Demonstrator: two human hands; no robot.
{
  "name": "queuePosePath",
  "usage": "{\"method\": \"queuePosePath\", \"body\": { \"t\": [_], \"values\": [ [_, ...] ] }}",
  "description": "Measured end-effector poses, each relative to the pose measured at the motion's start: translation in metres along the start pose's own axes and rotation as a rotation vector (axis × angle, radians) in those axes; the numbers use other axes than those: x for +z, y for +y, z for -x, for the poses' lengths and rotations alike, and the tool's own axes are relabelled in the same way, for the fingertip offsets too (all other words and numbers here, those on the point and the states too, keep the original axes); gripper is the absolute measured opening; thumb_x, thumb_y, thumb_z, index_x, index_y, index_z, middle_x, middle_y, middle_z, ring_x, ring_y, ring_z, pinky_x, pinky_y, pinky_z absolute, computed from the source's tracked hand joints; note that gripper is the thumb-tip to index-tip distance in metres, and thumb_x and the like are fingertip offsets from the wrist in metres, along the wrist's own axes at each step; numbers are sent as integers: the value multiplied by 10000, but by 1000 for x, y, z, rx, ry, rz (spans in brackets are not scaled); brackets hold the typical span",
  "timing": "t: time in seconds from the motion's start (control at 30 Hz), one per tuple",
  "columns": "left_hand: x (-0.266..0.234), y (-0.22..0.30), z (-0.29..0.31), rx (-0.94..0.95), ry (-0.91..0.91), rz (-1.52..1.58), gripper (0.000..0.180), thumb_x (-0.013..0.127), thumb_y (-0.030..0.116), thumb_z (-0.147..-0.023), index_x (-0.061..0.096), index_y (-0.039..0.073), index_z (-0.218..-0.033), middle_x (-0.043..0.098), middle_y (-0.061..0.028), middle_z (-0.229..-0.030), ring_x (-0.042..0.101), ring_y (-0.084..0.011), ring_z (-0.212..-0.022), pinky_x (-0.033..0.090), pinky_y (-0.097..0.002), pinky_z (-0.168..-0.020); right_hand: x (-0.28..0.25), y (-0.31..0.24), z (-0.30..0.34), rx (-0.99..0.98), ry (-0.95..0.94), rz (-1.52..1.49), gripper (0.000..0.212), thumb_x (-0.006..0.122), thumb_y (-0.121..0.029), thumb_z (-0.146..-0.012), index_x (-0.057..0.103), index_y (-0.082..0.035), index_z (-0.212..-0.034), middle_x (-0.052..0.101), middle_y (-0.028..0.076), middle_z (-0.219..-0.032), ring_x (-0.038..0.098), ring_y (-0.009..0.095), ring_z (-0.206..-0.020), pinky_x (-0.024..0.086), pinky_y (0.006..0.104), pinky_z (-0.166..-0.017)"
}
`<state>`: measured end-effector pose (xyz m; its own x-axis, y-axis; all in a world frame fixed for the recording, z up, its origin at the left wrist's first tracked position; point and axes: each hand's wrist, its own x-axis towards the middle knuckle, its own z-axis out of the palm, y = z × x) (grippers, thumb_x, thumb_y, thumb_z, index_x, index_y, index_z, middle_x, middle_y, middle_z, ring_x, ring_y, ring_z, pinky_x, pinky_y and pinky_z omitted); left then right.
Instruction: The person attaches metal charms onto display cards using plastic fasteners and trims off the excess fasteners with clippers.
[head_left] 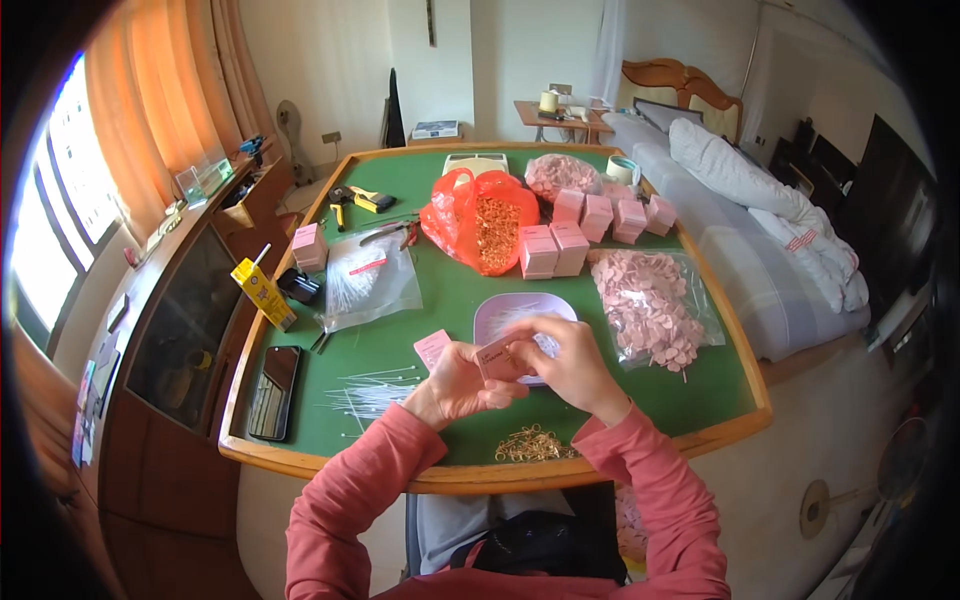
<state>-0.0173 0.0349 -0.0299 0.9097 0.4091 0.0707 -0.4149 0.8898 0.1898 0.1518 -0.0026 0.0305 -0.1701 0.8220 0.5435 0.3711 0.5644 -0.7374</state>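
Over the near middle of the green table, my left hand (462, 385) is closed on a small pink card (497, 362), thumb along its lower edge. My right hand (568, 358) is closed too, its fingertips pinched together at the card's right end; whatever they hold there is too small to make out. Behind my right hand sits a lilac bowl (483, 318) with thin white strands in it. Another pink card (432, 348) lies just beyond my left hand. White plastic strands (372, 395) are spread left of that hand, and a small heap of gold clasps (535, 445) lies by the near edge.
A red bag of gold pieces (495, 225), stacks of pink cards (555, 250) and a clear bag of pink pieces (650, 308) stand farther back. To the left are a bag of white strands (370, 280), pliers (362, 200), a yellow drink carton (264, 295) and a phone (275, 393).
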Motion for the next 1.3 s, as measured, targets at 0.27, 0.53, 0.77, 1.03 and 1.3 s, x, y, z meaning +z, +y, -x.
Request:
{"method": "queuePosePath", "body": {
  "t": [0.27,0.53,0.77,1.03,1.3],
  "values": [
    [2,-2,0,4,109,50,468,335,217,-819,413,16,-1235,495,-96,-880,360,-157,-610,304,-227,-470,1,11,-2,25,-171,-166,230,655,-5,-717,598,15,-940,630,81,-741,583,114,-727,460,262,-673],
    [30,-8,0,117,356,-417,489,348,332,-849,401,36,-1233,510,-86,-881,447,-182,-603,372,-240,-436,-2,16,2,177,-116,-150,169,646,-31,-749,616,22,-907,632,45,-802,567,89,-789,448,246,-745],
    [24,-12,-7,1367,605,-2252,387,711,-35,-625,622,39,-994,526,-93,-888,517,-171,-663,448,-290,-593,0,31,5,140,87,-213,129,630,-34,-746,626,33,-857,659,82,-745,615,97,-705,474,246,-657],
    [21,-9,-12,1492,510,-2508,342,725,5,-574,694,178,-868,554,-14,-860,475,-206,-771,408,-289,-602,2,30,7,154,30,-219,134,633,-28,-744,632,31,-864,665,98,-745,628,108,-702,490,250,-665],
    [19,-7,-12,1350,487,-2552,253,668,-13,-603,648,113,-821,544,-31,-825,482,-231,-758,400,-313,-585,0,25,9,194,-75,-161,122,614,0,-768,631,39,-882,652,53,-788,587,83,-750,474,237,-690]
  ]
}}
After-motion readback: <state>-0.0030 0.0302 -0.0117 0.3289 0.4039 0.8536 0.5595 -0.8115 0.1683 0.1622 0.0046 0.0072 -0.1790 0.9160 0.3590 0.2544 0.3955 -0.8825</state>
